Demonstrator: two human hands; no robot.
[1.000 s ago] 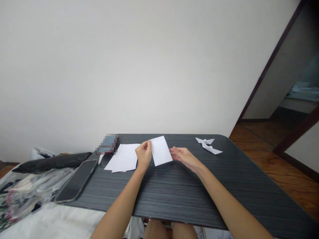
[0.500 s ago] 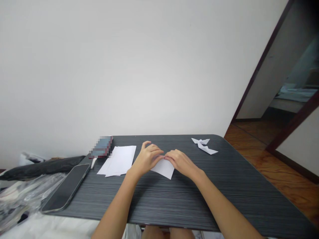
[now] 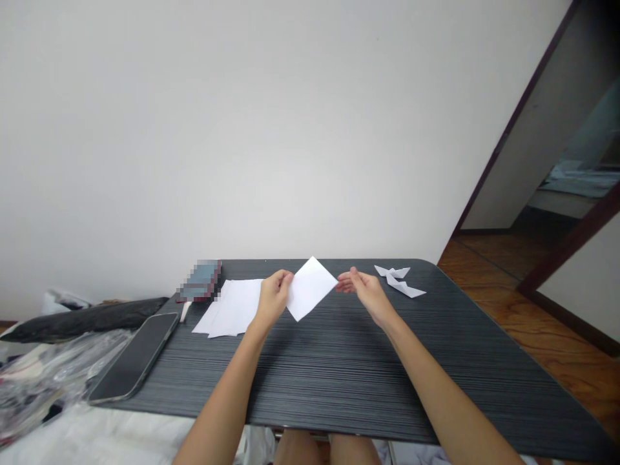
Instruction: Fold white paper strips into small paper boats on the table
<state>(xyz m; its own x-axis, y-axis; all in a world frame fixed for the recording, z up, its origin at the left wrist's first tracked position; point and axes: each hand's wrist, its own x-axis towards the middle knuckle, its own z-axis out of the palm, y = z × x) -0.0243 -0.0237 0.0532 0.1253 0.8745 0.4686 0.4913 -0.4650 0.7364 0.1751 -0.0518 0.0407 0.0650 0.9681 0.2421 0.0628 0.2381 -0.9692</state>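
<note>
A small square of white paper (image 3: 310, 289) is held up over the dark table, tilted so that one corner points upward. My left hand (image 3: 276, 292) pinches its left corner between thumb and fingers. Close to the opposite corner is my right hand (image 3: 362, 289), its fingers stretched out and the thumb raised; whether a fingertip touches the paper I cannot tell. Two folded white paper shapes (image 3: 400, 281) lie beyond my right hand, partly overlapping. Left of my left hand rest several white paper sheets (image 3: 232, 307) in a loose stack.
The dark striped table (image 3: 339, 381) stands against a white wall. On its left side lie a phone (image 3: 135, 358), a blurred-out item with a red edge (image 3: 199, 282) and a small white object (image 3: 185, 312). Plastic-wrapped things (image 3: 62, 361) are heaped beyond the left edge.
The paper has come up off the table and now shows as a flat diamond. My right hand has let go and moved to the right; my left hand has shifted to the paper's left corner.
</note>
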